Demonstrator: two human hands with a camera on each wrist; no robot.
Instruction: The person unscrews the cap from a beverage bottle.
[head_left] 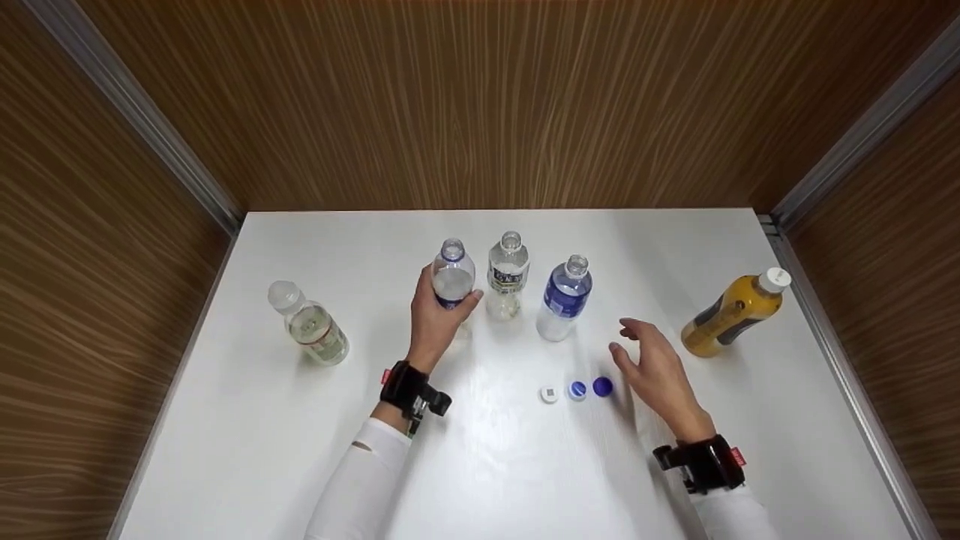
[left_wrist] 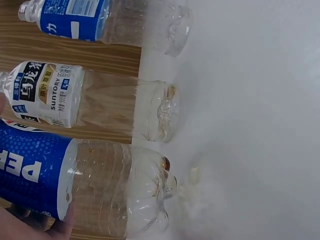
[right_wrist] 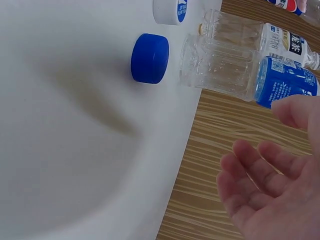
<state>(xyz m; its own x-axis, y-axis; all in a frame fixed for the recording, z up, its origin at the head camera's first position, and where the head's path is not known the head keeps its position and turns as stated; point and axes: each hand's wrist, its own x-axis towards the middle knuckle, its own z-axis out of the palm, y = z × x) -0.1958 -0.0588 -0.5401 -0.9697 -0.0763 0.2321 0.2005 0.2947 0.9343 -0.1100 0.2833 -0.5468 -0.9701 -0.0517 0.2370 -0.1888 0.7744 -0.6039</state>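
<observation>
My left hand grips an uncapped clear Pepsi bottle with a blue label, fingers and thumb around the label. Just right of it stands an uncapped Suntory tea bottle with a white and black label. Beside that is an uncapped blue-labelled bottle. My right hand hovers above the table with its fingers loosely bent and nothing held. Left of this hand, in a row, lie a white cap, a blue and white cap and a dark blue cap.
A white-capped bottle of orange drink stands toward the right edge. On the left is a capped bottle of pale liquid. The white table is enclosed by wood-grain panels at the back and sides.
</observation>
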